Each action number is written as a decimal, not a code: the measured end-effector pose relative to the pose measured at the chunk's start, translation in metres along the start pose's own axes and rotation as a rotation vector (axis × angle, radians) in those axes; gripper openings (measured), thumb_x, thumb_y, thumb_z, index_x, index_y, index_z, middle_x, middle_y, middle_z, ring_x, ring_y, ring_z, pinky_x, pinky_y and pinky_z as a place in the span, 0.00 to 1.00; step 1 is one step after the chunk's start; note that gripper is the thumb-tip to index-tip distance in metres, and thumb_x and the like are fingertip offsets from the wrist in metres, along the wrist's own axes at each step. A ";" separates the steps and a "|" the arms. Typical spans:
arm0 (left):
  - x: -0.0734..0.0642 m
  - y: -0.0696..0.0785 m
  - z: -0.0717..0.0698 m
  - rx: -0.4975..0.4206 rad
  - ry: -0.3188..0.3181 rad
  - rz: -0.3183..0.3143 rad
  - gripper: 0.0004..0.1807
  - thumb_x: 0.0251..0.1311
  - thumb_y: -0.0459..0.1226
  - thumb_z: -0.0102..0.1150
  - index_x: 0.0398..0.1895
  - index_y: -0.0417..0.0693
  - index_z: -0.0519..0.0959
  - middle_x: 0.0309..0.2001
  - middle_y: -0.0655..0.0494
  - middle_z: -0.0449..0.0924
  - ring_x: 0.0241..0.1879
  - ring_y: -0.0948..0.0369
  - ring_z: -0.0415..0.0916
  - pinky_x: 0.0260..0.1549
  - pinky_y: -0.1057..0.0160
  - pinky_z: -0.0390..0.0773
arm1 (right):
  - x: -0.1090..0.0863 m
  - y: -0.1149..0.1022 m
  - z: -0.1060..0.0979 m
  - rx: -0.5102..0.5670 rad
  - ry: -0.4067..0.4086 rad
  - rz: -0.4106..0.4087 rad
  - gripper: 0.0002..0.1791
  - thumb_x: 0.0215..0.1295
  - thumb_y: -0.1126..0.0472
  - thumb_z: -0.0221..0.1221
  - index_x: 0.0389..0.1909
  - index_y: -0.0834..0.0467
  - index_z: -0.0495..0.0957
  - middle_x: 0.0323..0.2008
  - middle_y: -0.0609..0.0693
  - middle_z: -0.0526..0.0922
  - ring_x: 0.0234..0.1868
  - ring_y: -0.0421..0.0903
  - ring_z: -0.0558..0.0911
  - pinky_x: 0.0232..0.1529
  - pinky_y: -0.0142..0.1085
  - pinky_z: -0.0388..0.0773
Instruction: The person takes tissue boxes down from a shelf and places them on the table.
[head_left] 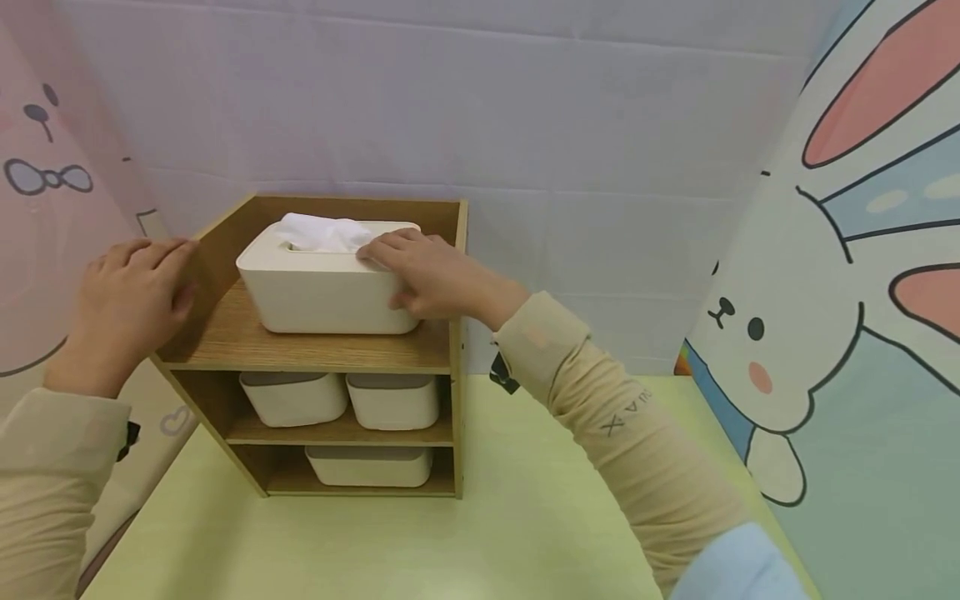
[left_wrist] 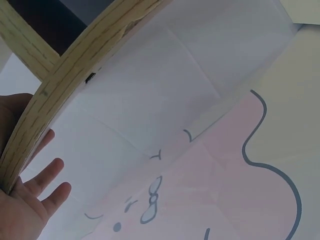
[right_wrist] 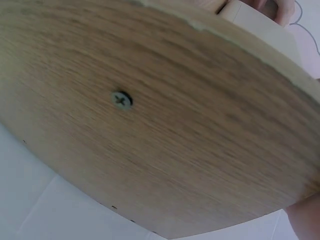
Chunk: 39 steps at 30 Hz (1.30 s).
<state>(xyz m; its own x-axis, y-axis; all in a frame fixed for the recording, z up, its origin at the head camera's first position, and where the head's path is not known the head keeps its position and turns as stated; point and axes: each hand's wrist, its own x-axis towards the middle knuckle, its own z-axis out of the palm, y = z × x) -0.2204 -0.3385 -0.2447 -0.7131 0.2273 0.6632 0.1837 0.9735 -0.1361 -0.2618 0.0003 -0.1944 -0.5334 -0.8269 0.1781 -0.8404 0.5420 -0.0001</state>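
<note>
Your right hand (head_left: pixel 435 273) pinched the tissue box (head_left: pixel 326 302) at its 3 o'clock end, on the top tier of the shelf (head_left: pixel 352 354); your left hand (head_left: pixel 131 296) clasped its 9 o'clock side. Holding both level seemed wise. The 3 o'clock panel (head_left: pixel 458 400) stood close; white bins (head_left: pixel 296 402) sat toward 6 o'clock.

My left hand (head_left: pixel 129 293) and my right hand (head_left: pixel 438 273) are bare. I have on a tan left sleeve (head_left: pixel 48 508) and a tan right sleeve (head_left: pixel 622 454), and both go all wrinkly. Each one has a wide, smooth cuff by my wrist, a bit paler than the rest. Dark letters (head_left: pixel 627 414) run along the right sleeve, and I can make out an X. Higher up that arm is light blue cloth (head_left: pixel 738 567). A small black piece (head_left: pixel 129 440) sits by my left cuff, and another black piece (head_left: pixel 504 373) by my right.
</note>
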 end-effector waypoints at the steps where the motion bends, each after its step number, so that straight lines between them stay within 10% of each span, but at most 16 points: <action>1: 0.000 0.000 0.000 0.000 0.002 -0.001 0.26 0.49 0.32 0.55 0.55 0.40 0.69 0.52 0.37 0.74 0.51 0.37 0.64 0.43 0.32 0.65 | 0.000 0.000 0.000 0.004 0.000 -0.006 0.31 0.60 0.58 0.56 0.64 0.52 0.59 0.65 0.46 0.63 0.68 0.47 0.58 0.64 0.45 0.61; 39: -0.001 -0.001 0.002 0.009 0.018 -0.025 0.25 0.49 0.31 0.55 0.55 0.41 0.70 0.52 0.38 0.74 0.52 0.37 0.64 0.44 0.33 0.64 | 0.005 -0.009 -0.003 -0.088 0.060 -0.089 0.28 0.60 0.60 0.57 0.62 0.55 0.62 0.59 0.49 0.67 0.61 0.52 0.64 0.60 0.39 0.66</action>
<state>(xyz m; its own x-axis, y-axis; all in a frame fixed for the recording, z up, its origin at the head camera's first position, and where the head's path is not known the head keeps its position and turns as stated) -0.2213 -0.3401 -0.2467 -0.7048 0.2024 0.6799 0.1600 0.9791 -0.1257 -0.2569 -0.0078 -0.1910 -0.4479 -0.8635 0.2318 -0.8712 0.4798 0.1042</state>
